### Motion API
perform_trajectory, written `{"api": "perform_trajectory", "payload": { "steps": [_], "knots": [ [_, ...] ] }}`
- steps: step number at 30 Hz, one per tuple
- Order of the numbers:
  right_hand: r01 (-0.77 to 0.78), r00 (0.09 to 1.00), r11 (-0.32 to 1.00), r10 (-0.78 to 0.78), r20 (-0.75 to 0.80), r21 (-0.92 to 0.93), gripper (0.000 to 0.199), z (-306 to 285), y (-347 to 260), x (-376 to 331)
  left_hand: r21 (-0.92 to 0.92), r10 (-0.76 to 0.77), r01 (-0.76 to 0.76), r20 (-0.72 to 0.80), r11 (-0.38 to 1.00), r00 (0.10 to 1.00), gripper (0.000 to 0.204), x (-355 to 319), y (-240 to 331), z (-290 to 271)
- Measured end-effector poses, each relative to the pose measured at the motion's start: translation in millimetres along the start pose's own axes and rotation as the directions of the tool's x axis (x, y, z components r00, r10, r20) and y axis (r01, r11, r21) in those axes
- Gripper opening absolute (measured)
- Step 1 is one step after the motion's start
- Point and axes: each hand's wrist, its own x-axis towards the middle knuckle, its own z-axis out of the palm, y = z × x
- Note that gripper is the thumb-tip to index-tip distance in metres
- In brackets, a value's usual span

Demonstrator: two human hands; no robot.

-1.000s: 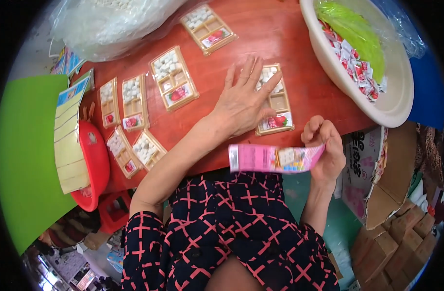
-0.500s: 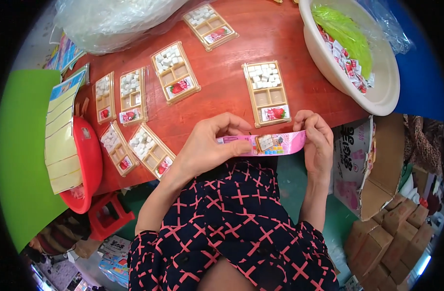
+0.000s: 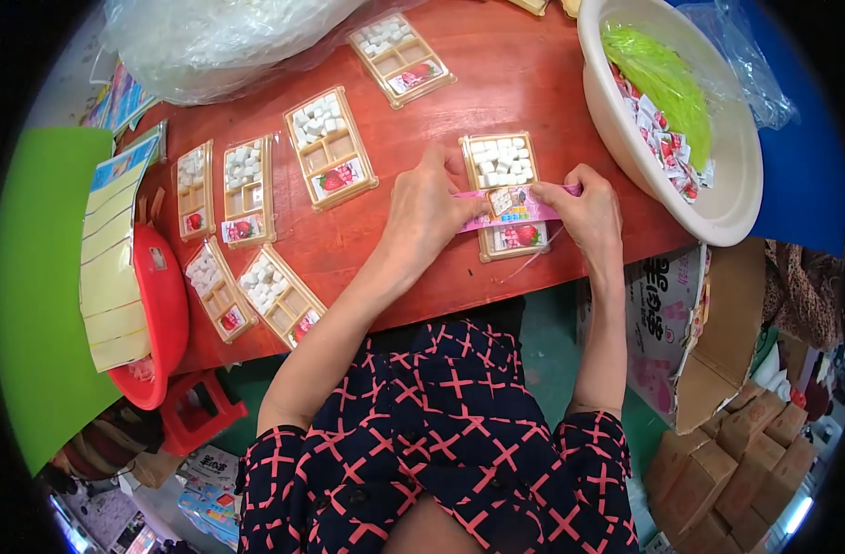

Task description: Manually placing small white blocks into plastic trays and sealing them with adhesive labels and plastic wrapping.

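A pink printed strip [image 3: 509,206] is stretched across the middle of a tan compartment tray [image 3: 484,244]. My left hand [image 3: 428,205] pinches the strip's left end, and my right hand [image 3: 589,210] grips the right end with its thumb on top. Small white cubes [image 3: 503,159] fill the tray's far section. In its near section lies a sachet with a strawberry picture [image 3: 519,236]. The strip hides the compartments between them. A thin clear edge of plastic [image 3: 530,265] sticks out at the tray's near right.
Several similar filled trays stand to the left, one being a tray [image 3: 331,150] beyond my left forearm. At the back right is a beige basin [image 3: 738,208] of sachets. A red basin [image 3: 170,319] sits at the left edge, and a clear plastic bag [image 3: 224,46] at the back left.
Both hands have moved away from my body, carrying the pink strip from the table's near edge onto the tray. The strip now lies across the tray's middle.
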Motion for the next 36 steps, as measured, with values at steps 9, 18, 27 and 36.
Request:
{"api": "perform_trajectory", "payload": {
  "steps": [9,18,27,36],
  "knots": [
    [0.103,0.993,0.969,-0.113,-0.030,-0.225,0.040,7.5,-4.5,-4.1,0.143,0.009,-0.009,-0.003,0.990,1.000,0.045,5.2,-9.6,6.6],
    [-0.099,0.976,0.919,0.015,-0.217,-0.383,0.043,1.8,-2.6,-73.6,0.174,0.058,-0.094,0.203,0.980,0.977,0.024,-11.3,4.1,20.6],
    [-0.275,0.939,0.952,0.296,-0.177,0.132,0.032,10.6,51.4,-100.7,0.251,0.044,-0.144,0.365,0.957,0.930,0.019,-25.7,16.4,34.3],
    [-0.002,0.992,0.525,0.106,-0.063,0.851,0.033,-9.3,24.6,-94.8,-0.187,0.039,0.057,0.473,0.981,0.880,0.027,-25.5,-5.0,16.0]
  ]
}}
